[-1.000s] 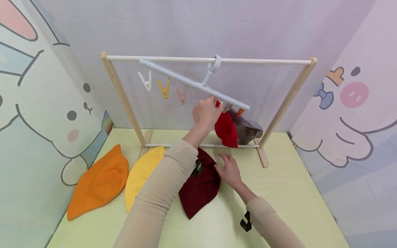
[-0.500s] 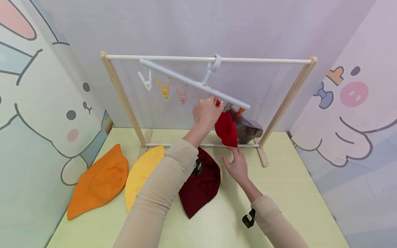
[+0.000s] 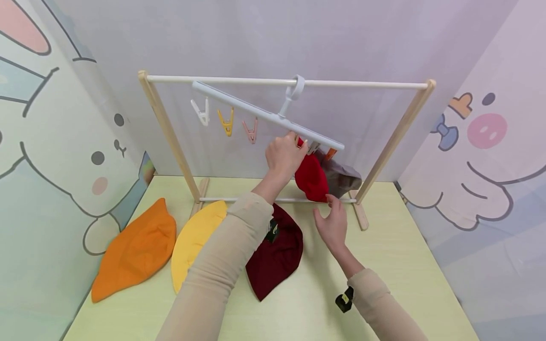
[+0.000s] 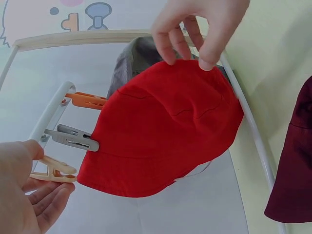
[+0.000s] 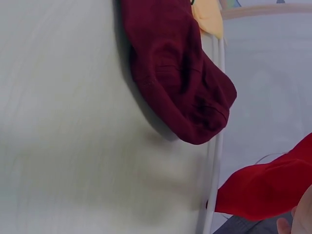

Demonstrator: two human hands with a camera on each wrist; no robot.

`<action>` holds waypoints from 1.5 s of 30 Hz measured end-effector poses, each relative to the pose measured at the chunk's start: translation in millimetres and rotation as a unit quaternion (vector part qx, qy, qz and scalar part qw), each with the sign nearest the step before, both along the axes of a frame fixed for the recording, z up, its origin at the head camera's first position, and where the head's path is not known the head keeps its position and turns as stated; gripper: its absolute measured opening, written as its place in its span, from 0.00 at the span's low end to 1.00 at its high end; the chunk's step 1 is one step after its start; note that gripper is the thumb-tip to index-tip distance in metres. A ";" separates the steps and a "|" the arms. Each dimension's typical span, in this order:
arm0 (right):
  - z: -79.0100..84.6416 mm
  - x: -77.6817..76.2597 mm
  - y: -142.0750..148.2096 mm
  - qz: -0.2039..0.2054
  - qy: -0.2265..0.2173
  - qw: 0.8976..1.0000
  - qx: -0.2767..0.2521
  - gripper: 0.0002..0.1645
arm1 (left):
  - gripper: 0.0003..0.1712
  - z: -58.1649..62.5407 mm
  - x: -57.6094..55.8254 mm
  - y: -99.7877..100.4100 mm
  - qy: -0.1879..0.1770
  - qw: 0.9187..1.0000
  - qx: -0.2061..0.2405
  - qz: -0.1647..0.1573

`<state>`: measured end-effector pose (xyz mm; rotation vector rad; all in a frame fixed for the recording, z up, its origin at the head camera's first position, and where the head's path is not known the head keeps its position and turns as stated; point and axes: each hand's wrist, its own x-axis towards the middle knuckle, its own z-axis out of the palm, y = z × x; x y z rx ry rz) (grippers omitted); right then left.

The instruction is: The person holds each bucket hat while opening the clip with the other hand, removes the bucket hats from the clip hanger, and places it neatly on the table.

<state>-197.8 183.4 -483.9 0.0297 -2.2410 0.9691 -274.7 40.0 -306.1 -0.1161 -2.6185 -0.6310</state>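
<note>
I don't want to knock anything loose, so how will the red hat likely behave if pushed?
The red hat probably gives softly, since its cloth shows creases. It may swing, as a gray clip seems to hold it by one edge. It could also rock the hanger, which hangs tilted from one hook.

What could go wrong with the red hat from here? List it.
The beige clothespin sits at the very edge of the red hat, so it might miss or lose the fabric. A pull from the right hand could tug the brim out of the grey clothespin. The hanger tilts toward its hat-bearing end, so it may swing or slide.
</note>
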 end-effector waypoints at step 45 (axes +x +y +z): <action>31.1 -43.9 -6.5 -0.015 -0.048 0.999 0.016 0.36 | 0.22 -1.5 1.9 -1.1 0.016 1.000 -0.008 -0.014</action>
